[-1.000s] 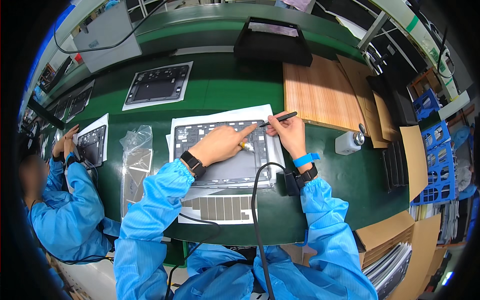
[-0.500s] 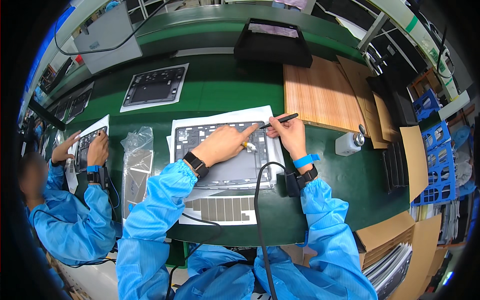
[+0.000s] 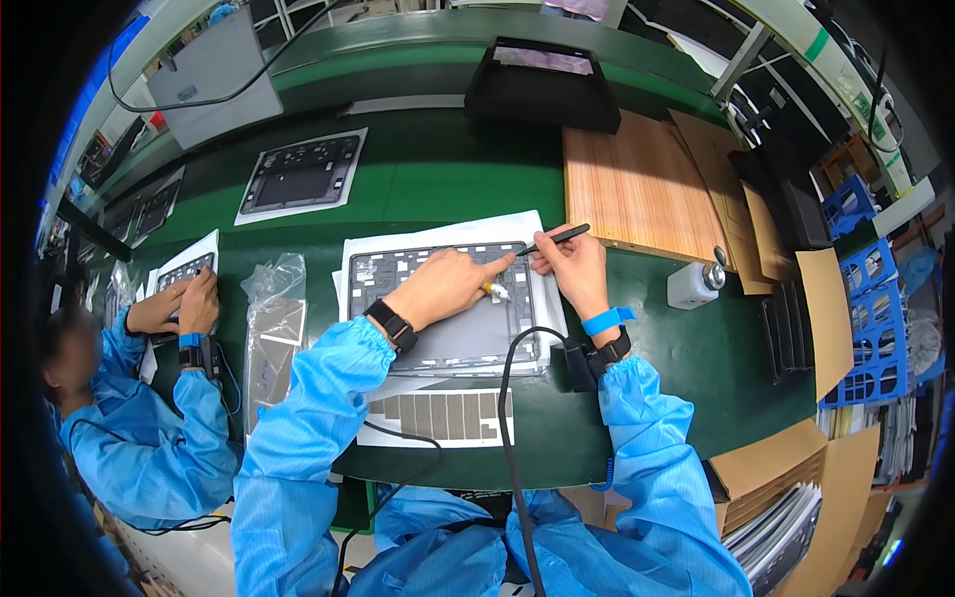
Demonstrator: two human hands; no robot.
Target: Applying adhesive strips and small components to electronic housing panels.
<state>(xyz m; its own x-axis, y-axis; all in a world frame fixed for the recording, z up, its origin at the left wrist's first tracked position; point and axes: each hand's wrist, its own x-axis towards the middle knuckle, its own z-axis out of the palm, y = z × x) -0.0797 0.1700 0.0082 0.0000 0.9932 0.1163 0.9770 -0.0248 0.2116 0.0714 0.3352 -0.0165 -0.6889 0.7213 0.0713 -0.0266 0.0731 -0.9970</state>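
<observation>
Two hands work over one grey keyboard frame (image 3: 453,313), which lies flat on a white sheet (image 3: 378,249) on the green bench (image 3: 468,189), directly before the seated person. Left hand (image 3: 443,287) rests palm-down on the frame, fingers closed about a small yellowish part (image 3: 494,292) pinched at the fingertips. Right hand (image 3: 575,267) grips a thin black stylus-like tool (image 3: 553,239), pen fashion, tip angled toward the frame's upper right corner.

Handling, as judged: the frame looks thin, rigid and light, a lattice of key openings with narrow ribs that would likely bend under point pressure. Best taken by its solid outer edges, kept flat. The yellowish part is tiny and probably easy to drop; fingertip pinch suits it.

Also noted: a sheet of grey rectangular pads (image 3: 446,416) sits just below the frame. Black cable (image 3: 509,428) crosses the frame's lower edge. A co-worker's hands (image 3: 179,306) rest on another frame at the left.
</observation>
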